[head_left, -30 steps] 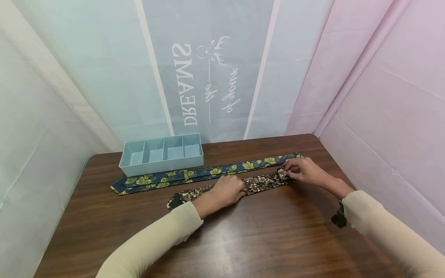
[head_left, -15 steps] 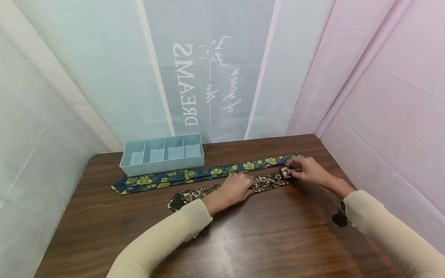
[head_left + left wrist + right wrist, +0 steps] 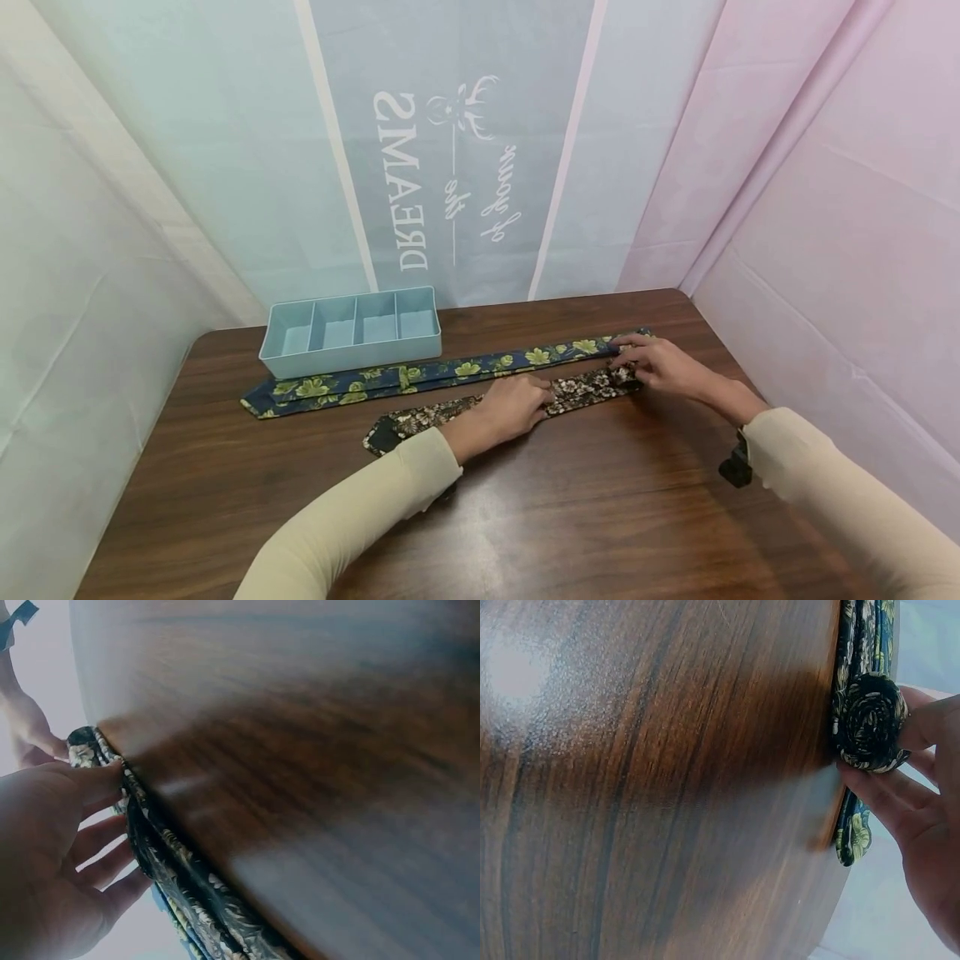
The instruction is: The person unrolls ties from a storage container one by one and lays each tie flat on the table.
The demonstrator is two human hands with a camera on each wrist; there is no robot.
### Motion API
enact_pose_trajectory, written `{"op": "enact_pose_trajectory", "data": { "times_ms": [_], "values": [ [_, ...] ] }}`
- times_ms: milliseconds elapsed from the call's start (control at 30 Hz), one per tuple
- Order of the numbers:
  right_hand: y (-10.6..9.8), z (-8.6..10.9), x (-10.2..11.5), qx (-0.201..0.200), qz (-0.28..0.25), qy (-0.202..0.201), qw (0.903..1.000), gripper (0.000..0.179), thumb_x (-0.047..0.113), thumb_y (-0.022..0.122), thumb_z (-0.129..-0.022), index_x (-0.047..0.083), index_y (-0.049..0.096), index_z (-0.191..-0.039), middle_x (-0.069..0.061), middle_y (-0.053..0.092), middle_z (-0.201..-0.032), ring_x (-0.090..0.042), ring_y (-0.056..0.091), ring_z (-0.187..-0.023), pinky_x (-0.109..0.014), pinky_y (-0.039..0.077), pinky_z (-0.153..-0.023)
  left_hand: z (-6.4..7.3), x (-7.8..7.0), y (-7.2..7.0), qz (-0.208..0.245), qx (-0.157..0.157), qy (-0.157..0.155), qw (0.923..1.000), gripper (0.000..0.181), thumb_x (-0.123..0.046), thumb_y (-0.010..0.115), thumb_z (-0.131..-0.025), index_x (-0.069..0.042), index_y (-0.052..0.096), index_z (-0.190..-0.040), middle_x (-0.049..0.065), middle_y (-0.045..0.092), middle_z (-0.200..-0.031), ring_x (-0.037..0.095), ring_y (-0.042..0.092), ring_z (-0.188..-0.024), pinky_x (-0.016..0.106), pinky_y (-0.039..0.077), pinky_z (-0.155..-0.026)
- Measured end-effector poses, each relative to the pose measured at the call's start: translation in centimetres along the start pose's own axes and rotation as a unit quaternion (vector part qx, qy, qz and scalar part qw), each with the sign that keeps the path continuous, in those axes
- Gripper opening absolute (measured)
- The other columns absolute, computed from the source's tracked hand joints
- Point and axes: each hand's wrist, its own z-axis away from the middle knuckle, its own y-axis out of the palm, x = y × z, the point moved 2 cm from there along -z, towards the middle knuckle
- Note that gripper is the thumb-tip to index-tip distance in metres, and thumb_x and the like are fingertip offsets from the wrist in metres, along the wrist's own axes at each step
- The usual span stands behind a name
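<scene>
A black necktie (image 3: 431, 414) with pale flowers lies along the table, its right end coiled into a roll (image 3: 871, 724). My right hand (image 3: 663, 367) holds this roll at the far right, thumb and fingers around it in the right wrist view. Farther left, my left hand (image 3: 510, 408) grips the flat part of the same tie, with the thumb (image 3: 101, 784) on its near edge and fingers across it. Behind lies a navy necktie (image 3: 465, 369) with yellow-green flowers, stretched nearly parallel; its right end passes beneath or behind my right fingers.
A light-blue box (image 3: 348, 360) with several compartments stands at the back left, just behind the navy tie. The brown wooden table (image 3: 570, 508) meets cloth walls (image 3: 637, 167) at the back and sides.
My left hand has slid right along the black tie. The roll has shifted slightly to the right under my right hand, whose fingers have changed position on it. The navy tie stays put.
</scene>
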Motion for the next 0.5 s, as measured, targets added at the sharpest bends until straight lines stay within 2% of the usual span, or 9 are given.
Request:
{"op": "enact_pose_trajectory", "data": {
  "times_ms": [133, 233, 333, 500],
  "values": [
    [0.0, 0.36, -0.02, 0.007, 0.006, 0.039, 0.9992, 0.034, -0.013, 0.065, -0.091, 0.009, 0.081, -0.112, -0.026, 0.066, -0.133, -0.018, 0.068, -0.083, -0.027, 0.051, -0.059, 0.2, -0.05, -0.06, 0.006, -0.001, 0.0, 1.0, 0.029, -0.024, 0.07, -0.105, -0.024, 0.076, -0.133, -0.001, 0.064, -0.149, 0.02, 0.065, -0.131, 0.037, 0.062, -0.094],
    [0.05, 0.54, 0.11, 0.004, 0.015, 0.06, 0.9981, 0.018, 0.002, 0.073, -0.097, 0.012, 0.081, -0.11, -0.022, 0.069, -0.131, -0.026, 0.074, -0.095, -0.035, 0.061, -0.068, 0.3, -0.02, -0.12, 0.007, -0.001, -0.002, 1.0, 0.029, -0.026, 0.07, -0.105, -0.024, 0.076, -0.133, -0.002, 0.064, -0.149, 0.02, 0.064, -0.133, 0.037, 0.061, -0.098],
    [0.09, 0.62, 0.31, -0.008, 0.039, 0.062, 0.9973, 0.01, 0.012, 0.08, -0.095, 0.015, 0.081, -0.105, -0.02, 0.072, -0.126, -0.023, 0.074, -0.089, -0.039, 0.06, -0.069, 0.38, 0.08, -0.18, 0.012, -0.001, -0.005, 0.9999, 0.029, -0.027, 0.071, -0.104, -0.024, 0.077, -0.132, -0.002, 0.064, -0.148, 0.019, 0.064, -0.133, 0.036, 0.06, -0.1],
    [0.09, 0.77, 0.34, -0.025, 0.069, 0.055, 0.9958, 0.013, 0.008, 0.084, -0.09, 0.015, 0.079, -0.099, -0.015, 0.077, -0.116, -0.018, 0.071, -0.081, -0.038, 0.056, -0.065, 0.58, 0.27, -0.1, 0.009, -0.003, -0.006, 0.9999, 0.029, -0.029, 0.07, -0.105, -0.025, 0.076, -0.133, -0.004, 0.064, -0.149, 0.018, 0.065, -0.132, 0.034, 0.06, -0.099]
  ]
}}
